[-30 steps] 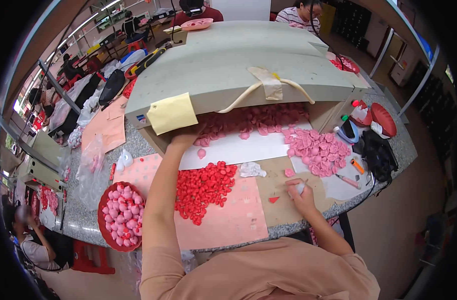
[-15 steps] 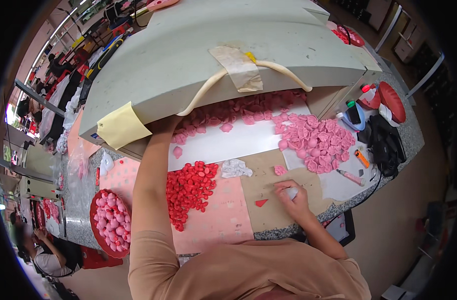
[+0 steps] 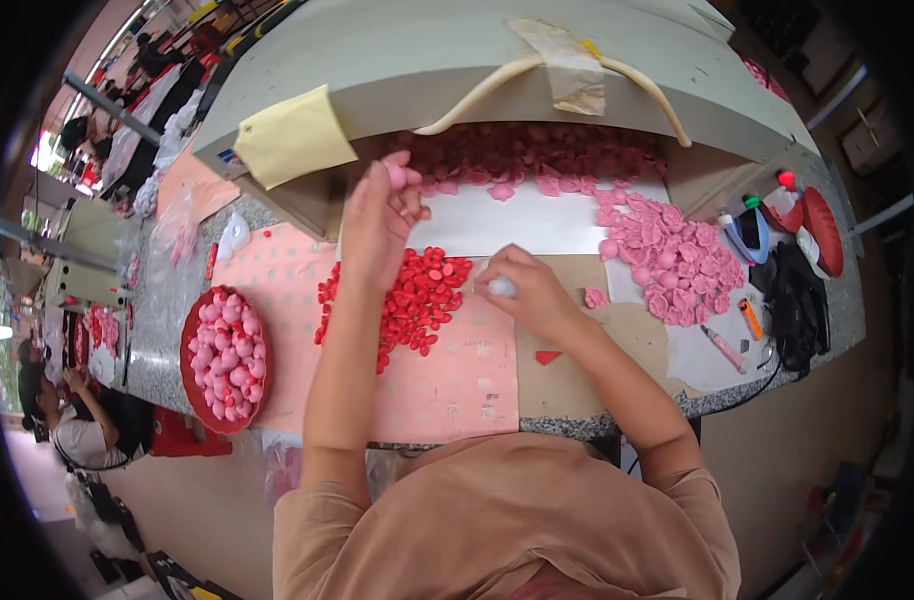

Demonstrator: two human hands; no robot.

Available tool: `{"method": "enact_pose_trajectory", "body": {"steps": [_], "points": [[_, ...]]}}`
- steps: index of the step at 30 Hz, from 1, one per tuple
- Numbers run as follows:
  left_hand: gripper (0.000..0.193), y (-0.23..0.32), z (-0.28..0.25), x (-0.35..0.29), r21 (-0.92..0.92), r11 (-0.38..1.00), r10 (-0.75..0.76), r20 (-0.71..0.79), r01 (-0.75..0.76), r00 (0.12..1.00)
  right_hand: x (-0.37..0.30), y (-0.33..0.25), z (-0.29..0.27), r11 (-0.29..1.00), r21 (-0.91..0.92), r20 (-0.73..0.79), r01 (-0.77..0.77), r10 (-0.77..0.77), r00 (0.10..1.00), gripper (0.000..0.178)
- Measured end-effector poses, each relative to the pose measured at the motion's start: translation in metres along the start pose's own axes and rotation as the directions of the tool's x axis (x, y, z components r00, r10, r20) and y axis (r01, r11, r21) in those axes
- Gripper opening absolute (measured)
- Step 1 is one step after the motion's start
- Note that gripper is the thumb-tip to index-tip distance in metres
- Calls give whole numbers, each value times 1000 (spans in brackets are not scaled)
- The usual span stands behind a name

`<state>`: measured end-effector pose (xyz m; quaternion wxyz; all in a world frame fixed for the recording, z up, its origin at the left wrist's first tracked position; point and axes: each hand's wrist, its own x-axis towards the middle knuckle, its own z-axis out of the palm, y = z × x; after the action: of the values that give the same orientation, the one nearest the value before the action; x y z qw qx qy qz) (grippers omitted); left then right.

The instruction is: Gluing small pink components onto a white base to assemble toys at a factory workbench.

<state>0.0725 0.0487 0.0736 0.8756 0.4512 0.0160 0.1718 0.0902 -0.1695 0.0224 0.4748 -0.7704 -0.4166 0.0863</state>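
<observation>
Head view: left hand (image 3: 385, 215) pinching pink piece (image 3: 395, 176) beyond red-piece pile (image 3: 425, 300); right hand (image 3: 527, 287) gripping whitish bottle (image 3: 501, 288) beside pile. Red bowl (image 3: 263, 375) left of pile holding seemingly finished pink-and-red pieces (image 3: 224, 350); loose pink pieces (image 3: 677, 265) remaining right.

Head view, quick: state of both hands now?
Left hand: closed, holding a pink piece.
Right hand: closed, holding a small whitish object, kind unclear.

1. The left grip (image 3: 381, 222) partly hides a pink piece (image 3: 396, 177).
2. The right grip (image 3: 535, 292) covers much of a whitish object (image 3: 501, 288), its kind unclear.
3. Shadow blurs the rearmost pink shapes (image 3: 537, 152) under the grey hood (image 3: 407, 50), itself cropped above.
4. Marks on the pink sheet (image 3: 427, 390) are too small to read.
</observation>
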Motion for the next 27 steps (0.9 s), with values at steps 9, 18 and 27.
{"method": "enact_pose_trajectory", "body": {"steps": [9, 18, 27], "points": [[17, -32, -30, -75, -411, 891, -259, -105, 195, 960, 30, -21, 27, 980, -199, 130, -17, 44, 991, 23], [29, -32, -32, -85, -509, 828, -354, -149, 236, 923, 19, -19, 31, 991, -41, -6, -126, 126, 992, 17], [22, -30, -28, -83, -444, 861, -348, -156, 249, 925, 12, 2, 22, 956, 100, -53, -275, 281, 958, 21]]}}
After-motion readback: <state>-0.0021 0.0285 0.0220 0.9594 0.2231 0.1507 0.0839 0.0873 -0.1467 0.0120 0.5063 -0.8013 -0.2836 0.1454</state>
